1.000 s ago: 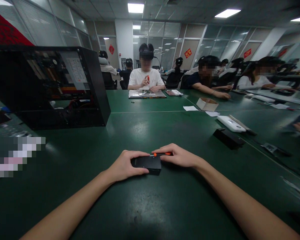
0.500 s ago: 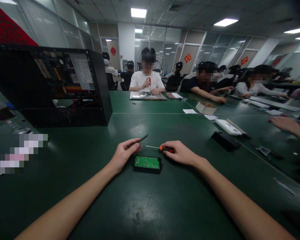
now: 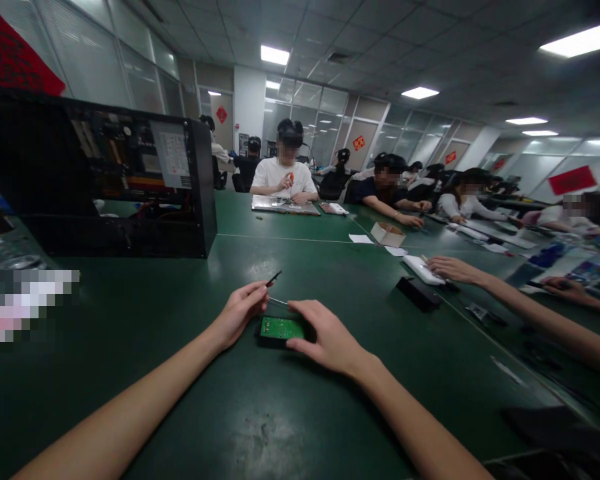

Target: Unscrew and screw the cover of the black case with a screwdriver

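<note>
My left hand [image 3: 240,313] is closed in a pinch on a thin dark strip [image 3: 275,278], which points up and to the right. A screwdriver's metal shaft [image 3: 279,302] runs between this hand and my right hand. Its handle is hidden behind my right fingers, so I cannot tell whether they hold it. Below lies a shallow black case [image 3: 269,343] with a green circuit board [image 3: 281,327] in it. My right hand [image 3: 327,337] reaches over the case's right end, thumb on the near side and fingers on the far side, spread apart. Whether they touch the case is unclear.
A black computer tower [image 3: 200,193] with an exposed inside stands at the left. On the right are a black box [image 3: 419,293], a white device [image 3: 423,269], a small carton [image 3: 387,235] and another person's hand [image 3: 453,269]. Several people sit around the green table [image 3: 260,407].
My right hand has moved left and down over the case, its thumb now apart from its fingers. The screwdriver's orange handle is now hidden. The view has turned slightly right.
</note>
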A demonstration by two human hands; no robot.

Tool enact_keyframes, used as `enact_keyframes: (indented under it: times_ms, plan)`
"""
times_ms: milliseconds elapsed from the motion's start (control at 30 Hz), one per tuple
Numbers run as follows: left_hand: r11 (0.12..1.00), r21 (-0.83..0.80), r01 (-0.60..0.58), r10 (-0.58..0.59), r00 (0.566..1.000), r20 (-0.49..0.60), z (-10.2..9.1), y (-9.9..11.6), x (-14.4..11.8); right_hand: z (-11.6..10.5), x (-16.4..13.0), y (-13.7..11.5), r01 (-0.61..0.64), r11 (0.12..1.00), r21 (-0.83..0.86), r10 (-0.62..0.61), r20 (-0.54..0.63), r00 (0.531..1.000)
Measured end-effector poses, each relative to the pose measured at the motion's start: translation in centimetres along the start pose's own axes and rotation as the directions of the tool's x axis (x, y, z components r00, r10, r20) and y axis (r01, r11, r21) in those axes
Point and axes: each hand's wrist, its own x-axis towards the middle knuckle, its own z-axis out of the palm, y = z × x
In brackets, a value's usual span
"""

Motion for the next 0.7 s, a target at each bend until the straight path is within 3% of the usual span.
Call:
enact_keyframes:
  times_ms: [133,233,367,467,533,600,700]
  plan:
    - [0.997,0.079,-0.024,0.024,1.000,0.002,0.0,-0.3,0.1,0.7,-2.2,-3.1,0.015,0.994,-0.107,-0.011,0.044,0.999]
    - [0.980,0.190,-0.054,0.053,0.999,0.011,0.0,-0.4,0.0,-1.4,-6.1,-2.5,-0.048,0.990,-0.132,0.041,-0.056,0.998]
    - [0.908,0.410,-0.083,0.070,0.996,0.047,0.2,-0.1,-0.3,-8.1,-14.2,3.7,-0.304,0.905,-0.298,0.192,-0.352,0.916]
    - [0.848,0.515,-0.124,0.082,0.991,0.103,0.6,0.1,-0.6,-13.4,-20.2,10.2,-0.546,0.736,-0.400,0.312,-0.515,0.798]
    - [0.807,0.570,-0.152,0.069,0.984,0.164,0.8,0.1,-0.8,-15.7,-23.3,13.7,-0.677,0.612,-0.410,0.403,-0.575,0.712]
    - [0.769,0.615,-0.172,0.051,0.976,0.210,1.0,0.1,-1.0,-16.7,-25.1,15.9,-0.713,0.574,-0.404,0.472,-0.549,0.690]
    - [0.720,0.665,-0.198,0.053,0.971,0.232,1.3,0.1,-1.4,-16.1,-24.8,16.5,-0.676,0.573,-0.463,0.417,-0.545,0.727]
